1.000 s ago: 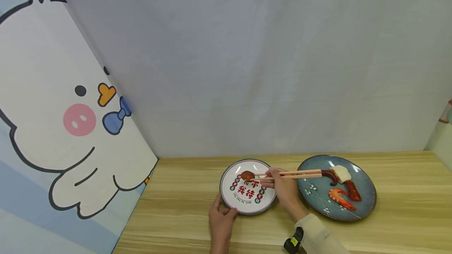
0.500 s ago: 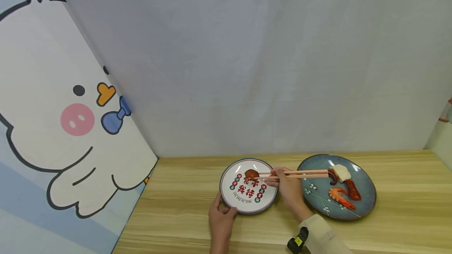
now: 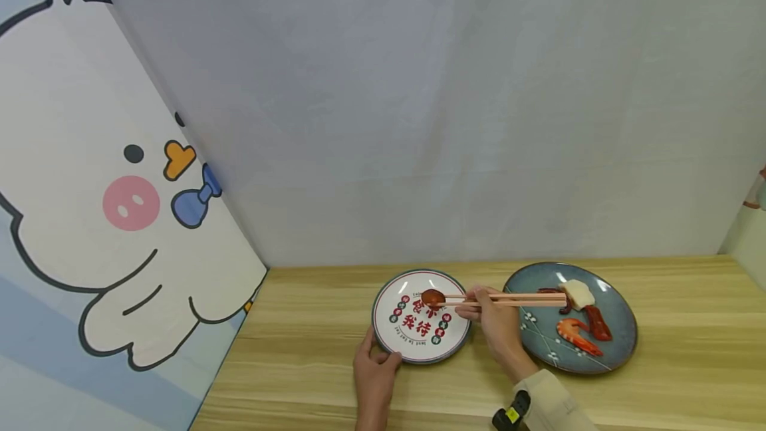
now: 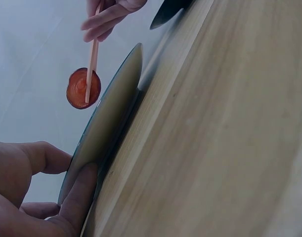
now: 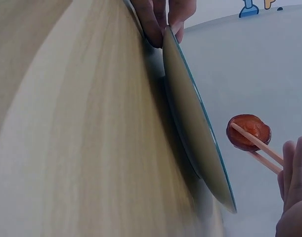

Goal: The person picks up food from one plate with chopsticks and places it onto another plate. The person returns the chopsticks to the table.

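Note:
My right hand (image 3: 497,328) holds a pair of pink chopsticks (image 3: 538,296) with curled fingers. Between their tips is a round reddish-brown food piece (image 3: 433,298), like a mushroom cap, held over the white plate (image 3: 457,321) with red lettering. Both wrist views show this piece (image 4: 75,90) clear of the plate's surface. At the near left, my left hand (image 3: 376,378) pinches the plate's rim with thumb and fingers. The left wrist view shows fingers on both sides of the rim.
Right of the white plate lies a blue-grey plate (image 3: 616,344). On it are a shrimp (image 3: 577,338), a white piece (image 3: 578,293), a red-brown strip (image 3: 598,323) and a dark red curled tentacle (image 3: 565,310), partly behind the chopsticks. A grey cloth wall (image 3: 479,151) rises behind the wooden table (image 3: 299,351).
My right hand has shifted a little to the right, carrying the chopsticks and the reddish-brown piece with it over the white plate. The left hand and both plates look unmoved.

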`<action>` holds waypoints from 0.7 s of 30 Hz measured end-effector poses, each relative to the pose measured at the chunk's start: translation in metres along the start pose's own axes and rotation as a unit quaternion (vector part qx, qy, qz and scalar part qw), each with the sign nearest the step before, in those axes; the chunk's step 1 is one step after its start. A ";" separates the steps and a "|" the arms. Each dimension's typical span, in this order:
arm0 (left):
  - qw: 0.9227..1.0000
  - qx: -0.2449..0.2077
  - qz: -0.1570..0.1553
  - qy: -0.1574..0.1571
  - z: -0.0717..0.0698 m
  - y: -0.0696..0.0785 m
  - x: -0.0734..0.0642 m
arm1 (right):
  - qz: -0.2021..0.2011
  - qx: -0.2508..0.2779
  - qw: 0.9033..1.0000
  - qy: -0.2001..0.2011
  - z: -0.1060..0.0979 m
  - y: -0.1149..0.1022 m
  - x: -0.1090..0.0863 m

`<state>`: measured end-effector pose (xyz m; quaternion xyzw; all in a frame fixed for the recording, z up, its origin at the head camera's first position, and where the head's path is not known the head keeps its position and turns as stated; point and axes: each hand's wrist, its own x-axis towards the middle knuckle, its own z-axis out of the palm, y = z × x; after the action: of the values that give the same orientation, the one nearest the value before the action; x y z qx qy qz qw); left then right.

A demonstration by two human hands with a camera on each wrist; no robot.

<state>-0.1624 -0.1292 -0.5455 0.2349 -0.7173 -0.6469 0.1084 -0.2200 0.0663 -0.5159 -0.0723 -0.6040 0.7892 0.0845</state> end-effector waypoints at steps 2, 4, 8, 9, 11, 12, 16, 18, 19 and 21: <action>1.000 -0.001 0.002 0.000 0.000 0.001 0.000 | -0.001 0.000 1.000 0.001 -0.001 -0.001 0.000; 1.000 -0.001 0.005 0.002 0.000 0.001 -0.001 | 0.000 -0.001 1.000 0.002 -0.002 -0.002 -0.001; 1.000 0.002 0.011 0.004 0.000 0.000 -0.001 | 0.003 -0.002 1.000 0.005 -0.005 -0.004 -0.001; 1.000 0.003 0.010 0.005 0.000 0.000 0.000 | 0.003 -0.002 1.000 0.006 -0.005 -0.004 -0.002; 1.000 0.003 0.008 0.006 0.000 -0.001 0.000 | 0.003 0.000 1.000 0.009 -0.006 -0.004 -0.001; 1.000 0.004 0.006 0.006 0.000 -0.001 0.000 | 0.004 0.000 1.000 0.010 -0.006 -0.005 -0.002; 1.000 0.004 0.004 0.006 0.000 0.000 0.000 | 0.006 0.002 1.000 0.018 -0.008 -0.006 -0.002; 1.000 0.003 0.006 0.005 0.000 0.000 0.000 | 0.007 0.001 1.000 0.023 -0.009 -0.006 -0.002; 1.000 0.002 0.006 0.004 0.000 0.000 0.000 | 0.009 0.000 1.000 0.025 -0.010 -0.007 -0.002; 1.000 0.002 0.007 0.003 -0.001 0.000 0.000 | 0.010 -0.004 1.000 0.028 -0.011 -0.007 -0.002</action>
<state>-0.1617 -0.1296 -0.5454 0.2325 -0.7197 -0.6441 0.1146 -0.2149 0.0777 -0.5120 -0.1006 -0.6037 0.7854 0.0929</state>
